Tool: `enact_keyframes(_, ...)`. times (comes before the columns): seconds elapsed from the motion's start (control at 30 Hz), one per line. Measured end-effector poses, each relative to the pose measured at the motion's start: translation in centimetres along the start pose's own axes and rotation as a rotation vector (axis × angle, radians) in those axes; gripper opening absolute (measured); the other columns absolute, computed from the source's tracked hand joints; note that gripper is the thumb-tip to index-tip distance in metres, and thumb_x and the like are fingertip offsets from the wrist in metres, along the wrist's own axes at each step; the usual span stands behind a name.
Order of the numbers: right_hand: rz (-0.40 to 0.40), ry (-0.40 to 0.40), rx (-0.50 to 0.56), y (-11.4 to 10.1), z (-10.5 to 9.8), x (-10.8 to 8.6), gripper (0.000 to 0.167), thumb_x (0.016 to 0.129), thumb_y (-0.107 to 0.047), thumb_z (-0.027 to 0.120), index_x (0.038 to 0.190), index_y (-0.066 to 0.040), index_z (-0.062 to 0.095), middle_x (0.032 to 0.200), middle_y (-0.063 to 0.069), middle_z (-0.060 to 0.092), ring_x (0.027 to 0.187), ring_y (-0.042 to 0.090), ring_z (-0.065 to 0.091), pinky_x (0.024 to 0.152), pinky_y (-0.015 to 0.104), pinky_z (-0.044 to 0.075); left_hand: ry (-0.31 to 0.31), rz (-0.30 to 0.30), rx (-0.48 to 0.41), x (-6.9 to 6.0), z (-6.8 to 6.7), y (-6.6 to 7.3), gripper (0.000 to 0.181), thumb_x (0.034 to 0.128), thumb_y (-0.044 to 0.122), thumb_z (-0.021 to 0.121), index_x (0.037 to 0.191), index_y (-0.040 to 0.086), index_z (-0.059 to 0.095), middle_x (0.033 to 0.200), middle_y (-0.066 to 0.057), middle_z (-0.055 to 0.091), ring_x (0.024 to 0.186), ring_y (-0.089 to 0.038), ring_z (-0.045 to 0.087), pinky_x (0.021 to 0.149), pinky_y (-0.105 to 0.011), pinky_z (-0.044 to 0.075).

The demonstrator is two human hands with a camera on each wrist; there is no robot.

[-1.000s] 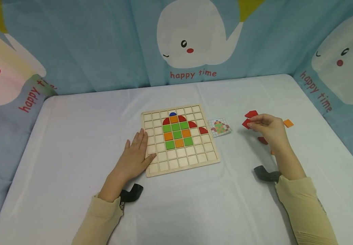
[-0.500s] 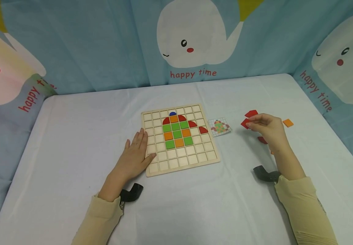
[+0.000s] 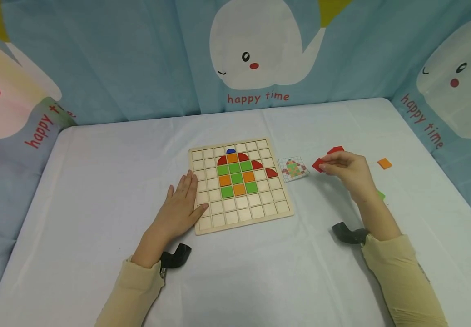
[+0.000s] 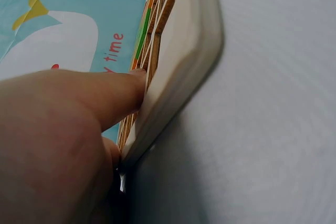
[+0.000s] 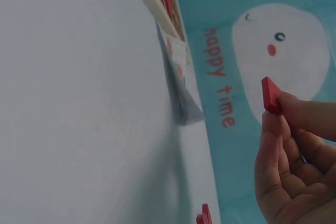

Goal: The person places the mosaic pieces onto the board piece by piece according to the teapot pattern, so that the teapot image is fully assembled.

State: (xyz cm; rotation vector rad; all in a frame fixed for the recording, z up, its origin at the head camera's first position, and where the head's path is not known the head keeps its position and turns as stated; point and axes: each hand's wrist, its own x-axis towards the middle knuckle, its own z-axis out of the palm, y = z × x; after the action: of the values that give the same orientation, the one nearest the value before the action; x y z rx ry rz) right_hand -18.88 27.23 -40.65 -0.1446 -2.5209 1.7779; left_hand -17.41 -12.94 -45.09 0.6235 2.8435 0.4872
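My left hand [image 3: 174, 211] lies on the left edge of a wooden grid board [image 3: 230, 205]; in the left wrist view the thumb [image 4: 123, 93] touches the rim. Colored tiles fill part of the grid: green and orange squares, red quarter-rounds and a blue half-round [image 3: 230, 151] at the top. To the right of the board, my right hand [image 3: 349, 175] pinches a red tile [image 3: 317, 165] between thumb and fingertips, above the table. In the right wrist view that red tile [image 5: 271, 96] shows clear of the cloth. A printed pattern card [image 3: 293, 169] lies between board and right hand.
Behind the right hand lies a red piece [image 3: 335, 149], partly covered. An orange tile [image 3: 384, 163] sits farther right, and a green tile [image 3: 381, 194] peeks out by the right wrist. Black wrist mounts [image 3: 176, 256] stick out from both sleeves. A whale-print curtain [image 3: 137, 59] borders the table.
My right hand has moved left toward the card with the red tile. A green tile by the wrist has come into view. The left hand and board have stayed put.
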Motion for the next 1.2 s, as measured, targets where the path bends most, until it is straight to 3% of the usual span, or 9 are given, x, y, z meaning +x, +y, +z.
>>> enact_keyframes(0.33, 0.013, -0.114, -0.036, -0.9, 2.9, 0.4, 0.025, 0.085, -0.006, 0.069, 0.103, 0.010, 0.062, 0.084, -0.008, 0.067, 0.074, 0.007, 0.064, 0.071, 0.018, 0.051, 0.000, 0.003, -0.001, 0.1, 0.2, 0.0, 0.078, 0.0969, 0.036, 0.049, 0.147, -0.010, 0.009, 0.155, -0.022, 0.002, 0.142, -0.037, 0.004, 0.109, -0.060, 0.007)
enact_keyframes(0.63, 0.101, -0.246, -0.129, -1.2, 5.9, 0.8, 0.023, 0.085, -0.006, 0.069, 0.104, 0.005, 0.064, 0.092, 0.008, 0.067, 0.078, 0.013, 0.063, 0.071, 0.019, 0.051, -0.007, -0.002, -0.004, 0.1, 0.0, 0.1, 0.078, 0.0967, 0.035, 0.049, 0.147, -0.010, 0.009, 0.155, -0.022, 0.002, 0.142, -0.037, 0.003, 0.109, -0.060, 0.006)
enact_keyframes(0.8, 0.076, -0.314, -0.250, -0.9, 7.1, 0.9, 0.018, 0.084, -0.005, 0.069, 0.099, 0.004, 0.067, 0.085, 0.010, 0.067, 0.082, 0.021, 0.060, 0.069, 0.022, 0.049, -0.004, -0.004, -0.003, 0.1, 0.0, 0.1, 0.078, 0.0968, 0.036, 0.049, 0.147, -0.010, 0.009, 0.155, -0.022, 0.002, 0.142, -0.037, 0.004, 0.109, -0.060, 0.007)
enact_keyframes(1.0, 0.031, -0.322, -0.393, -0.9, 7.9, 1.0, 0.012, 0.082, -0.007, 0.070, 0.092, 0.001, 0.068, 0.080, 0.007, 0.067, 0.079, 0.021, 0.058, 0.066, 0.026, 0.048, -0.003, -0.006, -0.003, 0.1, 0.0, 0.0, 0.078, 0.0968, 0.036, 0.049, 0.147, -0.010, 0.009, 0.155, -0.022, 0.002, 0.142, -0.037, 0.004, 0.109, -0.060, 0.006)
enact_keyframes(1.2, -0.001, -0.326, -0.430, -1.1, 8.2, 0.9, 0.011, 0.082, -0.005, 0.070, 0.091, 0.001, 0.068, 0.078, 0.007, 0.065, 0.074, 0.020, 0.057, 0.065, 0.027, 0.048, 0.006, -0.006, -0.002, 0.1, 0.2, -0.2, 0.079, 0.0965, 0.036, 0.049, 0.147, -0.009, 0.009, 0.155, -0.022, 0.002, 0.143, -0.036, 0.003, 0.109, -0.060, 0.006)
